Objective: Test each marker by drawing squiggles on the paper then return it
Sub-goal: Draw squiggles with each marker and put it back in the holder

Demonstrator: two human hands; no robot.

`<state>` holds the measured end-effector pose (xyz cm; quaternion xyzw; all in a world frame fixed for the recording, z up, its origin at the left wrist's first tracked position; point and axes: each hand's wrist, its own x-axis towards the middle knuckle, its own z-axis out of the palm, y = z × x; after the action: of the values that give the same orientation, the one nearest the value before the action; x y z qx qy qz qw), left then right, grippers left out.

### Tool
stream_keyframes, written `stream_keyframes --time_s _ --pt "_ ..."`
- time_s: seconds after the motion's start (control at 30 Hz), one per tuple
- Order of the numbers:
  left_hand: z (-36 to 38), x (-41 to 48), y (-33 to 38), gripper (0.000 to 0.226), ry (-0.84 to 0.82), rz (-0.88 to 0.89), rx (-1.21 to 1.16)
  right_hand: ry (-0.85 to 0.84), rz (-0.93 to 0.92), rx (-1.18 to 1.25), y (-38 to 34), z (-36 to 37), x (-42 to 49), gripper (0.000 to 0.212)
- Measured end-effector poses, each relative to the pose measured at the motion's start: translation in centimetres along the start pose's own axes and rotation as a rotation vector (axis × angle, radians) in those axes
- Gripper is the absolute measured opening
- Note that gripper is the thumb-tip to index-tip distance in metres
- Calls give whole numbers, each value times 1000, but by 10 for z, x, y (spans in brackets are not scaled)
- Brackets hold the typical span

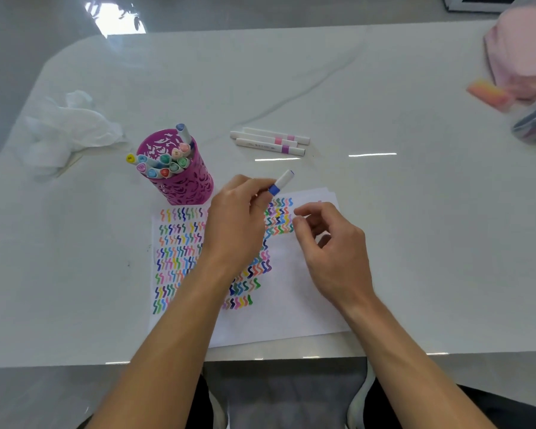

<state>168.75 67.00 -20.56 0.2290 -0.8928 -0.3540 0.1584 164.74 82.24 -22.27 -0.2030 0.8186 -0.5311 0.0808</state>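
Gripping the marker (283, 180) near its blue band, the left hand (235, 218) holds the barrel between curled fingers and thumb, raised over the upper edge of the paper (291, 298), with the far end pointing away and to the right. The right hand (331, 243) hovers just beside it over the sheet, fingers loosely curled; whether it pinches a small cap cannot be determined. The marker is judged light and rigid: a smooth, white, cylindrical plastic barrel, likely slippery under a loose grip. Take hold at mid-barrel, close to the coloured band, and keep the fingers off the tip, which would smear. The paper is thin, flat and flexible, covered at left and centre with rows of multicoloured squiggles and bare at lower right. It may slide on the glossy table (384, 212), so steady it when drawing. The holder (186, 187) is a magenta perforated cylinder, probably metal, standing just beyond the sheet's upper left corner and packed with markers, caps up. Three more markers (270, 140) lie side by side on the table, apart from the holder. A crumpled white tissue (65, 128) lies at far left.
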Motion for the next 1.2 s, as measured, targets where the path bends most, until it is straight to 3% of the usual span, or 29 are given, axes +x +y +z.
stream_keyframes --time_s 0.23,0.4,0.63,0.77,1.0,1.2 --pt "-25 -36 21 23 -138 -362 -576 -141 -56 26 -15 1 -5 27" --pt "-33 -39 18 34 -178 -316 -554 -270 -55 77 -13 -3 -6 27" --pt "-40 -37 3 14 -256 -234 -289 -273 -183 -310 -2 -10 1 14" --pt "-36 -36 2 15 -323 -197 -232 -296 -204 -430 1 -10 2 36" --pt "-23 -41 13 17 -161 -203 -258 -230 -236 -461 -3 -10 -2 30" --pt "-18 -40 19 16 -150 -249 -295 -178 -225 -469 -11 -14 -3 26"
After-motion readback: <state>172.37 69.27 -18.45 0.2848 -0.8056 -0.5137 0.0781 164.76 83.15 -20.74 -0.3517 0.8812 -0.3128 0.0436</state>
